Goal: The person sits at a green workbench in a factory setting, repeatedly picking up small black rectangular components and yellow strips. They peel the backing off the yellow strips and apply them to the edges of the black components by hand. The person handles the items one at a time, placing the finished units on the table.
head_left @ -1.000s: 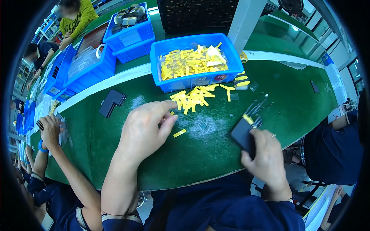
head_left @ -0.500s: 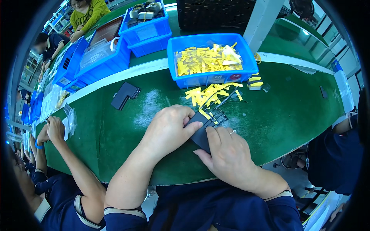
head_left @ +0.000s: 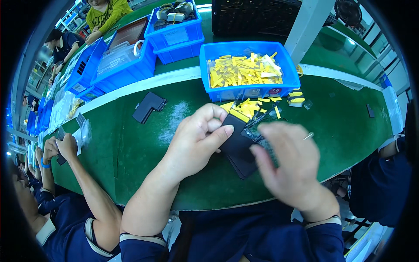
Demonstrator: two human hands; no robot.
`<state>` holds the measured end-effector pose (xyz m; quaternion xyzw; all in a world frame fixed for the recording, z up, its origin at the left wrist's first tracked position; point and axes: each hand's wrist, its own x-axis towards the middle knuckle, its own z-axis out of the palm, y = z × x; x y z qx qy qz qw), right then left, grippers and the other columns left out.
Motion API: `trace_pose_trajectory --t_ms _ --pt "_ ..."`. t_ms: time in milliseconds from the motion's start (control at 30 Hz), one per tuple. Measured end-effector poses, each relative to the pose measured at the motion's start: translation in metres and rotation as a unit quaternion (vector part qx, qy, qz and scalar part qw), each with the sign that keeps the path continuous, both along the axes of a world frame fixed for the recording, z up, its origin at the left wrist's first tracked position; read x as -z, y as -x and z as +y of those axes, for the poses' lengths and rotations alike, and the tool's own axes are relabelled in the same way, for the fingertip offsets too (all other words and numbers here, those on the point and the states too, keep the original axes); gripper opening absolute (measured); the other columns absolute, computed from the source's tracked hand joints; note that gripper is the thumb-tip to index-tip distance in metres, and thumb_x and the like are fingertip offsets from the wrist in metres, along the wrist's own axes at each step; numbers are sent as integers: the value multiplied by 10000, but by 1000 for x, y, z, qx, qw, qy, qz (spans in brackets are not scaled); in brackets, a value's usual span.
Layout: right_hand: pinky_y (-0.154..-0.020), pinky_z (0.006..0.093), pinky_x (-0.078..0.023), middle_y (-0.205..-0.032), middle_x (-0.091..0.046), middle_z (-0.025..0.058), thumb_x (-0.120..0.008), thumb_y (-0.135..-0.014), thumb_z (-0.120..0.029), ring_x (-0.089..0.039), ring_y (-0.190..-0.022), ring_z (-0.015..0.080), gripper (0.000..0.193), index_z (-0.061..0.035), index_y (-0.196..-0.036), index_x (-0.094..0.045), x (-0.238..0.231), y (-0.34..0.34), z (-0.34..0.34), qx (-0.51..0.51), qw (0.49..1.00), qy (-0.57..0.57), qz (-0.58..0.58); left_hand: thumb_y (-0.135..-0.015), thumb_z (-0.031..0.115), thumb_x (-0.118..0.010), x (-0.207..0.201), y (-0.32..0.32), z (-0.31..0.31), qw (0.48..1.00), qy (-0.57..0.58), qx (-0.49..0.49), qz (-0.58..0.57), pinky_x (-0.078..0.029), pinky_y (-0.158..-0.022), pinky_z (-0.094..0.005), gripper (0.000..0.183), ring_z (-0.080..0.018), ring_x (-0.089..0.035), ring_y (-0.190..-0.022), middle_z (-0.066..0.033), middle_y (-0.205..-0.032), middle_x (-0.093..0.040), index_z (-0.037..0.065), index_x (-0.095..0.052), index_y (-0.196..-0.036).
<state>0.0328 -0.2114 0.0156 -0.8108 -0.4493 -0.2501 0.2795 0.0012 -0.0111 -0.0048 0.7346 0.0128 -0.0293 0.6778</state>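
Note:
My left hand point(head_left: 194, 142) is closed on a flat black pack point(head_left: 233, 134) that looks like a battery, thumb on its top face. A yellow strip point(head_left: 238, 115) runs across the pack's far end. Beneath its near part, more flat black packs point(head_left: 242, 166) stick out toward me; how many is hidden. Beside the pack's right edge hovers my right hand point(head_left: 290, 161), partly smeared by motion, thumb and fingers apart and holding nothing visible. Dark leads and small black parts point(head_left: 255, 131) lie between the pack and my right fingers.
Beyond my hands, loose yellow strips point(head_left: 251, 105) lie before a blue bin point(head_left: 251, 92) full of yellow pieces. A black L-shaped pack point(head_left: 148, 108) rests at left on the green table point(head_left: 144, 153). More blue bins point(head_left: 124, 75) stand behind. A co-worker's hands point(head_left: 61, 146) work at far left.
My right hand has let go of the pack and moved right, its fingers spreading. The pack in my left hand has tilted, showing more of its flat face. The view has shifted slightly.

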Motion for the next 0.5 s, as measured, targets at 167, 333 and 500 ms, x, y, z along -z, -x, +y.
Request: trace_pose_trajectory --t_ms 167,333,500 --pt "-639 367 -485 -886 -600 136 -682 -698 0 -599 -754 294 257 0 -944 -609 -24 -37 18 26 995 -37 -85 -923 87 -554 -10 2 -7 996 76 -26 -37 -456 -604 -185 326 -51 -584 -715 -38 -863 -656 -9 -476 -1225" --pt "-606 328 -488 -761 -617 102 -670 -741 -12 -612 -663 241 111 -3 -846 -636 -11 -50 31 -8 991 -130 -3 -923 57 -547 -1 4 -7 995 31 -55 -80 -469 -602 -186 357 -56 -595 -711 -54 -878 -669 -20 -459 -1260" --pt "-569 212 -459 -718 -629 19 -666 -849 -102 -586 -635 73 122 19 -860 -655 -2 -53 20 -95 821 -277 491 -924 46 -543 9 5 -2 987 -83 -34 -136 -481 -609 -192 346 -70 -605 -727 -77 -902 -672 -18 -459 -1254"
